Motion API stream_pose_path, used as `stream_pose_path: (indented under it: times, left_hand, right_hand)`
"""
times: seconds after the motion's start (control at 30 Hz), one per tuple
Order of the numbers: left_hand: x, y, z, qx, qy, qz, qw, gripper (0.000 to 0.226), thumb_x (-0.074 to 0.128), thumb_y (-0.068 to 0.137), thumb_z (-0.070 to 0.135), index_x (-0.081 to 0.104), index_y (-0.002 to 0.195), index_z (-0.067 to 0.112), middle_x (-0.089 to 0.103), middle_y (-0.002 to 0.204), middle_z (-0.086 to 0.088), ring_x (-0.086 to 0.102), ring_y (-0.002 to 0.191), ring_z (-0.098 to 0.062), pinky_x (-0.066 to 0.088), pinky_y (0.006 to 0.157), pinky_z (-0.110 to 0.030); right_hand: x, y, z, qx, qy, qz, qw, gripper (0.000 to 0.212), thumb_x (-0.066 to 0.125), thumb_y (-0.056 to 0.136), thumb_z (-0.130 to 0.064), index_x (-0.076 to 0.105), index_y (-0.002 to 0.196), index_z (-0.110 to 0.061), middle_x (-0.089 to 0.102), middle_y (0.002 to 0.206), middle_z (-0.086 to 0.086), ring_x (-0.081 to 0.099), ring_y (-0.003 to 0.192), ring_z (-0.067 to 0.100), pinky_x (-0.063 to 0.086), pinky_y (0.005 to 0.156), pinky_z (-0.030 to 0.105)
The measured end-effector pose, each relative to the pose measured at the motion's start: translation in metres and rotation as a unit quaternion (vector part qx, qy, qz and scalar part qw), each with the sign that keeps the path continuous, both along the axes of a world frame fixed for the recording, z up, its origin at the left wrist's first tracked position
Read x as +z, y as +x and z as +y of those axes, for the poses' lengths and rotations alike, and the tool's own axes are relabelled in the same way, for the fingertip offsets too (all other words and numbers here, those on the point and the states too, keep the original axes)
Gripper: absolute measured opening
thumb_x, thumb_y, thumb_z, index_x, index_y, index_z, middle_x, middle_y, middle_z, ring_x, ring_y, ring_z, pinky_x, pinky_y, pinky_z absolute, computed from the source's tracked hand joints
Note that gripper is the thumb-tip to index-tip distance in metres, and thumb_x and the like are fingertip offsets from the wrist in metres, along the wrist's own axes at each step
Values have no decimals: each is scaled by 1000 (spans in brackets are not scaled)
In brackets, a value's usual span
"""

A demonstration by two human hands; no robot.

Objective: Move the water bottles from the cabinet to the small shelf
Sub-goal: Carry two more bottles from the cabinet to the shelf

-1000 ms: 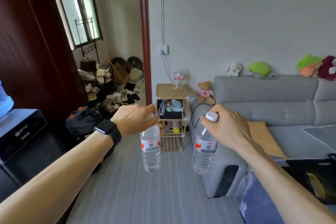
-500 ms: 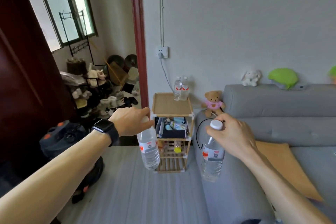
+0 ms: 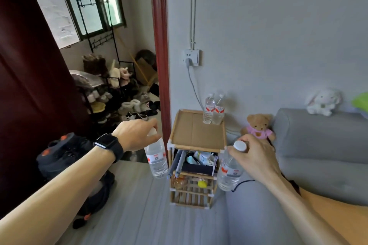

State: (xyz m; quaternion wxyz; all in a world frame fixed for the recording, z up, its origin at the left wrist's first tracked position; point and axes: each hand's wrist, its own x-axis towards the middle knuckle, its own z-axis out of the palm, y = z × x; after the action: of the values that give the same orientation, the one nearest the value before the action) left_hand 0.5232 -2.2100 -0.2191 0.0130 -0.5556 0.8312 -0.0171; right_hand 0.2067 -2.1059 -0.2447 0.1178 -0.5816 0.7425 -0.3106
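My left hand (image 3: 137,133) grips a clear water bottle (image 3: 157,160) by its neck, so the bottle hangs just left of the small wooden shelf (image 3: 196,143). My right hand (image 3: 253,155) holds a second bottle (image 3: 228,173) at its white cap, hanging off the shelf's right front corner. Two more bottles (image 3: 213,109) with red labels stand upright at the back right of the shelf's cardboard-lined top. The cabinet is out of view.
A grey sofa (image 3: 318,145) presses against the shelf's right side, with a teddy bear (image 3: 258,125) on its arm. A dark red door frame (image 3: 161,55) stands left of the shelf. A black bag (image 3: 65,153) lies on the floor at left. Shoes fill the room beyond.
The shelf has come much closer and larger in view as I walk toward it. Both hands still carry their bottles, now flanking the shelf's front.
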Motion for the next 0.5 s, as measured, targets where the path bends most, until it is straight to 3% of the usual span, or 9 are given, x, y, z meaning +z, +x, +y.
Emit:
stream_pose_path:
  times: [0.13, 0.2, 0.37, 0.5]
  left_hand:
    - [-21, -20, -67, -10, 7, -27, 1000, 33, 37, 94, 59, 47, 105, 30, 64, 89, 6, 60, 76, -19, 49, 66, -35]
    - [-30, -30, -104, -20, 32, -43, 998, 37, 38, 92, 60, 48, 108, 28, 64, 88, 3, 61, 80, -20, 51, 71, -37]
    - [-47, -56, -203, -60, 78, -15, 995, 40, 43, 92, 56, 52, 115, 24, 55, 80, 6, 55, 76, -17, 40, 64, -31]
    - [-67, -73, -281, -93, 106, 17, 990, 46, 45, 91, 57, 46, 119, 21, 59, 85, 3, 56, 75, -19, 42, 62, -31]
  right_hand:
    - [-14, -8, -56, -9, 20, 28, 999, 27, 74, 76, -50, 62, 85, -29, 61, 74, -16, 53, 71, 7, 32, 53, 18]
    - [-21, -12, -88, -3, 39, 18, 999, 24, 74, 75, -48, 60, 83, -29, 60, 71, -17, 52, 68, 0, 31, 52, 17]
    - [-48, -18, -169, -4, 82, -39, 996, 26, 75, 69, -49, 56, 75, -32, 63, 69, -14, 58, 69, 5, 42, 58, 26]
    - [-56, -16, -230, -34, 107, -53, 992, 27, 76, 72, -49, 57, 79, -31, 66, 74, -15, 58, 72, -1, 42, 61, 23]
